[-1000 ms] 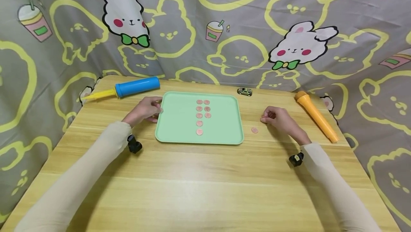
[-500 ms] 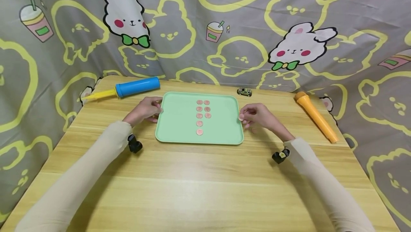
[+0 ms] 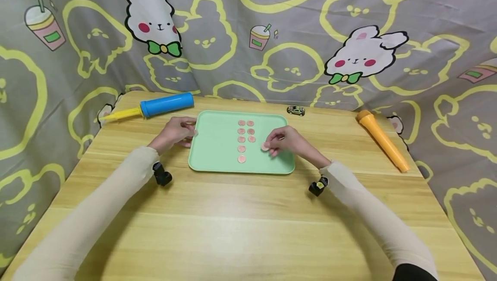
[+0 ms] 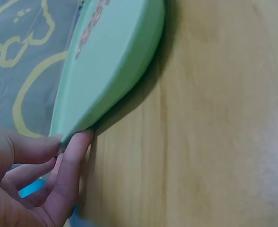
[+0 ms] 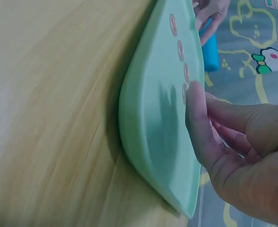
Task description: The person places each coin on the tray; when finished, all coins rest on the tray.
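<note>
A light green tray (image 3: 215, 160) lies on the wooden table, bearing several copper-coloured coins in two columns; one coin (image 3: 241, 159) is nearest its front edge. My left hand (image 3: 174, 133) pinches the tray's left rim between thumb and fingers, as the left wrist view also shows. Over the tray's right half, my right hand (image 3: 286, 140) pinches another coin (image 3: 265, 146) at its fingertips, right of the columns. In the right wrist view, the fingers (image 5: 198, 109) hide most of that coin. The table spot where a loose coin lay is covered by my right wrist.
A blue and yellow hand pump (image 3: 167, 103) lies at the back left of the table (image 3: 233, 229). Behind the tray's right corner stands a small toy car (image 3: 296, 110). An orange toy microphone (image 3: 382, 140) lies at the right. A patterned grey curtain (image 3: 217, 26) hangs behind.
My right hand has moved left from beside the loose coin, across the tray's right rim and over the tray, carrying a coin. My left hand has stayed on the rim.
</note>
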`<state>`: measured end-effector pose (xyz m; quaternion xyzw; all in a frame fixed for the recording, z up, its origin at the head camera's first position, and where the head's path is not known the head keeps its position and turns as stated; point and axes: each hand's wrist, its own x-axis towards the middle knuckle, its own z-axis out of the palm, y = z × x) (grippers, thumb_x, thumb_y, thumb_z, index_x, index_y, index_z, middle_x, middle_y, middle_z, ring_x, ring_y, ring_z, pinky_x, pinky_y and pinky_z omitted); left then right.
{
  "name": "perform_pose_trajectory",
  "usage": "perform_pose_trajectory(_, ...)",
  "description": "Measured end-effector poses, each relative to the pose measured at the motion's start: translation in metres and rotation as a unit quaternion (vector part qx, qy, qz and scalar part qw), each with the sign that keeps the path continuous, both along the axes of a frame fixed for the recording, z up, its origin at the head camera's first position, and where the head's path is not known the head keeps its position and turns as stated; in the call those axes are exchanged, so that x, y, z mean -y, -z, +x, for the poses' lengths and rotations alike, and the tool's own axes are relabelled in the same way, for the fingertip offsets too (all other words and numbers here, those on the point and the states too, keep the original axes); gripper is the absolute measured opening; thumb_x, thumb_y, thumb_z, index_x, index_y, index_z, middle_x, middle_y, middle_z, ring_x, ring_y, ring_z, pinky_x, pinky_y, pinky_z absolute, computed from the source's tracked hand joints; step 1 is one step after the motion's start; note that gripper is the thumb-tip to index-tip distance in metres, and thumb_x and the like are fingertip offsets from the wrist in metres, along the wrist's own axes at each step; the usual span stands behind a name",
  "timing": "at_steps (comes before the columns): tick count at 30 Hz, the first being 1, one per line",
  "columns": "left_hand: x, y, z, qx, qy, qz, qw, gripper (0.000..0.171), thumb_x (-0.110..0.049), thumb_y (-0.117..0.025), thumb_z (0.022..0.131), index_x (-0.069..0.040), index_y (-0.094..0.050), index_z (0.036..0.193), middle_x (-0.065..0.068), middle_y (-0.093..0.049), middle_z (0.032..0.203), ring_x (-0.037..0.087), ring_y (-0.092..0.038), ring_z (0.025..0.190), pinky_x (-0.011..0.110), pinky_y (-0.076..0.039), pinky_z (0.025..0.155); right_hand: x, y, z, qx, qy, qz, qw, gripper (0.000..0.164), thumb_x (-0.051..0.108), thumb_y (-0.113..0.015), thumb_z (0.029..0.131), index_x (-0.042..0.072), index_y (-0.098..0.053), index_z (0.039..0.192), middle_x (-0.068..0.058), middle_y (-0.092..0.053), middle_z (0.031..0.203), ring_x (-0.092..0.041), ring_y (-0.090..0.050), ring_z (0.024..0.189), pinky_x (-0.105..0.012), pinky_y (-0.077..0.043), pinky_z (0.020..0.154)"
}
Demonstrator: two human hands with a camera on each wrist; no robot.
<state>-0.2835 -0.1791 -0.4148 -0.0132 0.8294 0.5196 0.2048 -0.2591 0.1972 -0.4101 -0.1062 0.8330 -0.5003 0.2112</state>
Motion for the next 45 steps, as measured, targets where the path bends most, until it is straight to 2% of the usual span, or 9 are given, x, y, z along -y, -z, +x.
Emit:
perform_pose_trajectory(6, 0.000, -0.004, -0.001, 0.006, -0.003, 0.015, 0.9999, 0.054, -0.004, -0.057, 0.106, 0.003, -0.041, 0.158, 0.027, -0.052, 0.142, 0.030, -0.066, 0.104, 0.033, -0.066, 0.076, 0.013, 0.004, 0.000, -0.031, 0.006, 0.011, 0.999, 0.011, 0.000, -0.073, 0.097, -0.011, -0.072, 0.098, -0.022, -0.075, 0.086, -0.018, -0.072, 0.066, -0.034, -0.066, 0.066)
perform_pose_trajectory(11, 0.000, -0.008, -0.001, 0.012, 0.004, 0.021, 0.9997, 0.055, -0.003, -0.056, 0.106, 0.004, -0.040, 0.158, 0.027, -0.048, 0.150, 0.035, -0.065, 0.111, 0.034, -0.066, 0.078, 0.021, 0.008, 0.005, -0.067, 0.001, 0.056, 0.996, 0.011, 0.002, -0.069, 0.100, -0.005, -0.074, 0.094, -0.016, -0.075, 0.083, -0.017, -0.070, 0.065, -0.032, -0.065, 0.062)
perform_pose_trajectory(18, -0.002, -0.009, -0.001, 0.016, 0.001, 0.010, 0.9998, 0.059, -0.001, -0.057, 0.104, 0.002, -0.037, 0.160, 0.027, -0.047, 0.150, 0.030, -0.065, 0.104, 0.033, -0.066, 0.074, 0.034, 0.011, 0.008, -0.080, 0.001, 0.077, 0.994, 0.016, 0.003, -0.067, 0.101, -0.004, -0.074, 0.088, -0.014, -0.072, 0.076, -0.016, -0.069, 0.061, -0.031, -0.064, 0.059)
perform_pose_trajectory(28, -0.010, -0.009, -0.006, 0.008, 0.010, -0.006, 0.9999, 0.059, -0.001, -0.056, 0.103, 0.003, -0.037, 0.159, 0.027, -0.046, 0.149, 0.032, -0.063, 0.104, 0.031, -0.065, 0.071, 0.044, 0.011, 0.006, -0.081, -0.002, 0.089, 0.993, 0.019, 0.009, -0.070, 0.101, -0.001, -0.074, 0.085, -0.012, -0.071, 0.072, -0.018, -0.067, 0.054, -0.032, -0.063, 0.056)
perform_pose_trajectory(35, -0.014, -0.006, -0.007, 0.007, 0.010, -0.012, 0.9998, 0.058, 0.000, -0.055, 0.103, 0.003, -0.038, 0.158, 0.026, -0.047, 0.146, 0.029, -0.064, 0.100, 0.030, -0.065, 0.070, 0.038, 0.013, 0.004, -0.063, 0.012, 0.096, 0.993, 0.020, 0.010, -0.071, 0.100, -0.002, -0.073, 0.084, -0.012, -0.071, 0.073, -0.016, -0.066, 0.054, -0.032, -0.063, 0.056)
perform_pose_trajectory(45, -0.010, -0.006, -0.008, 0.003, 0.014, -0.011, 0.9998, 0.057, 0.000, -0.056, 0.103, 0.003, -0.039, 0.158, 0.026, -0.048, 0.145, 0.030, -0.064, 0.100, 0.031, -0.065, 0.071, 0.037, 0.004, 0.004, -0.032, 0.021, 0.110, 0.993, 0.020, 0.011, -0.073, 0.099, -0.003, -0.072, 0.084, -0.012, -0.070, 0.071, -0.016, -0.067, 0.054, -0.032, -0.064, 0.057)
